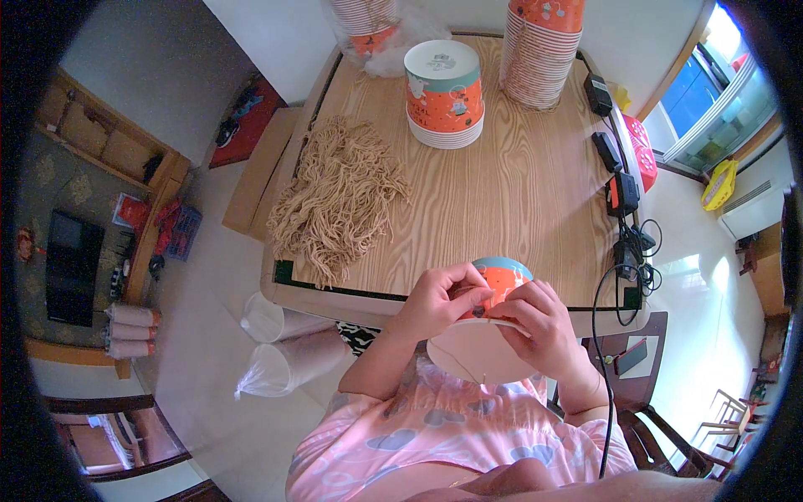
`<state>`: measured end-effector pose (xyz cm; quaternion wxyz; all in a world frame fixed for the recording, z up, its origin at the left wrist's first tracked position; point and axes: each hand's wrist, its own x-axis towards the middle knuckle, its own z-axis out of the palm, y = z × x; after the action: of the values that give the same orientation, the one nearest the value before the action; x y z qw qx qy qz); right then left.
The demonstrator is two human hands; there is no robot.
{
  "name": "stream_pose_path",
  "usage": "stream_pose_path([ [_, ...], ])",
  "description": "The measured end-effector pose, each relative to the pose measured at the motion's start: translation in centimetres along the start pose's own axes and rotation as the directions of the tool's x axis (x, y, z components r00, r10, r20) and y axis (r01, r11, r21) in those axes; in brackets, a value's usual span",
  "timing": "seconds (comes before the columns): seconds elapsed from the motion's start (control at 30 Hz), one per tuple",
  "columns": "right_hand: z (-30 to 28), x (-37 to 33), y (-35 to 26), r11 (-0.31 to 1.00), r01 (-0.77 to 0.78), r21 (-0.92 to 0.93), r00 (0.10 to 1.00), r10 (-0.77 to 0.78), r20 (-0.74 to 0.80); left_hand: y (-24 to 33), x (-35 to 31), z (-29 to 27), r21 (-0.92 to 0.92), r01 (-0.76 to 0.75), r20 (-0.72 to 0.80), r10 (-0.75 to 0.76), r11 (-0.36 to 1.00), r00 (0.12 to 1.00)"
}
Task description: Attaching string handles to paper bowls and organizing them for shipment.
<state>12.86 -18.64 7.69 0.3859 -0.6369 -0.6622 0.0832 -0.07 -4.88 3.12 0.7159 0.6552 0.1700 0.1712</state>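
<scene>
At the near edge of the table I have a paper bucket, orange with a teal band and a white inside, tipped so its mouth faces me. My left hand is closed, its fingers pinched against the bucket's left side by the rim. My right hand grips the rim on the right, fingertips turned in toward the left hand. A thin cord shows at the lower part of the bucket's mouth. Whether a cord end sits between my fingertips is hidden.
On the wood-grain table lie a heap of tan cords, an upside-down bucket stack and a taller stack. Black adapters and cables line the right edge. Bagged bucket stacks lie on the floor at left.
</scene>
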Motion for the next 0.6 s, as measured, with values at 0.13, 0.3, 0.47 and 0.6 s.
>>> stream_pose_path([
  [0.13, -0.10, 0.04, 0.17, 1.000, 0.013, 0.002, 1.000, -0.013, 0.011, 0.01, 0.01, 0.17, 0.003, -0.015, -0.049, 0.015, 1.000, 0.999],
  [0.3, 0.10, 0.00, 0.01, 0.998, -0.052, 0.023, 0.998, 0.053, -0.025, -0.43, 0.21, -0.09, 0.016, -0.023, -0.076, 0.025, 1.000, 0.997],
  [0.47, -0.01, 0.10, 0.14, 0.999, -0.034, -0.006, 0.999, 0.034, -0.024, -0.07, 0.26, -0.05, 0.013, -0.002, -0.069, 0.003, 1.000, 0.998],
  [0.6, -0.07, 0.01, 0.23, 0.999, -0.021, -0.041, 1.000, 0.021, -0.001, -0.18, 0.26, -0.08, 0.013, 0.002, -0.065, -0.001, 1.000, 0.998],
])
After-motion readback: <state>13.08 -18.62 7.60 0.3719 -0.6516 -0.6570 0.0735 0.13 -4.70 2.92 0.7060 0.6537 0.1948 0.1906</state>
